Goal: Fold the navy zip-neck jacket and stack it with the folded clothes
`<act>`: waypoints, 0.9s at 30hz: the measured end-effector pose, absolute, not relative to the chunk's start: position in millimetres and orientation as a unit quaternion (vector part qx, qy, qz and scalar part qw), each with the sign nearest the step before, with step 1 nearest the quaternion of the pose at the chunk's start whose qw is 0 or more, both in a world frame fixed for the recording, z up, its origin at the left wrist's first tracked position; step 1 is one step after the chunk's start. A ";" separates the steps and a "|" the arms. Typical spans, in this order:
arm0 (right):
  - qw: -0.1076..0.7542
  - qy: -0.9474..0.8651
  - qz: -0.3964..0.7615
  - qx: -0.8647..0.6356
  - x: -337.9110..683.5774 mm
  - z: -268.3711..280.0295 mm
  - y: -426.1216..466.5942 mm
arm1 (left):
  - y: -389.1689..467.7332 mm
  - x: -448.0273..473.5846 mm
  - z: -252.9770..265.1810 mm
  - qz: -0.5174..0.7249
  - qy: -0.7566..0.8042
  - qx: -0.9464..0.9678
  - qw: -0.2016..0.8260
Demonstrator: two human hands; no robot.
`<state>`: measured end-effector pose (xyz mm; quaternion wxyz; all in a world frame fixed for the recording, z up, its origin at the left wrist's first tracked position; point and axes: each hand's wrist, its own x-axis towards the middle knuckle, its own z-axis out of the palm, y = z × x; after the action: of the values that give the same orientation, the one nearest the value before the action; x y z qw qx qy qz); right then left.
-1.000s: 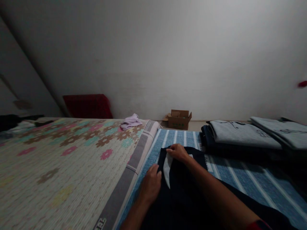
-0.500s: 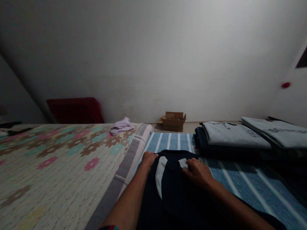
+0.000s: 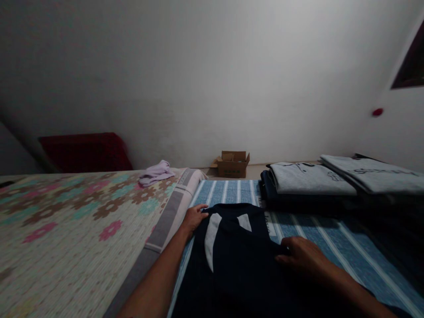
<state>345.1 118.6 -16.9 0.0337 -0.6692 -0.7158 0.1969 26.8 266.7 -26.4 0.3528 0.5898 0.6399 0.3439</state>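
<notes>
A dark navy garment (image 3: 241, 256) with two pale grey patches lies spread on the blue striped sheet (image 3: 228, 191), its far edge pointing at the wall. At its far left corner, my left hand (image 3: 194, 219) is closed, with thumb and fingers pinching the dark cloth. My right hand (image 3: 300, 256) is closed over the garment's right edge, a bit of dark fabric showing between thumb and fingers. The near part of the garment runs out of view at the bottom, and its right side is partly hidden under my right forearm.
Folded grey garments (image 3: 311, 179) lie on dark folded cloth to the right. An open cardboard box (image 3: 233, 165) stands by the wall. A lilac cloth (image 3: 157, 173) rests on the flowered bedding (image 3: 82, 247) at left. Behind that is a dark red object (image 3: 86, 152).
My right hand has left the right-hand grey patch and moved right and nearer, to the garment's right edge. The left hand stays at the far left corner. The view has turned slightly right.
</notes>
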 end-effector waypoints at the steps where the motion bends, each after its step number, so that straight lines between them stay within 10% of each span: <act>1: 0.038 -0.717 0.204 -0.666 346.9 -18.3 117.8 | 267.6 25.4 -22.1 0.330 0.631 0.601 0.364; 27: 0.148 -0.654 0.321 -0.669 353.8 -27.4 109.2 | 317.1 30.1 12.4 -0.037 0.637 0.692 0.337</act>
<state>353.8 109.2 -27.4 0.1484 -0.6688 -0.6537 0.3215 30.1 317.1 12.4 0.3372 0.6922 0.6370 -0.0372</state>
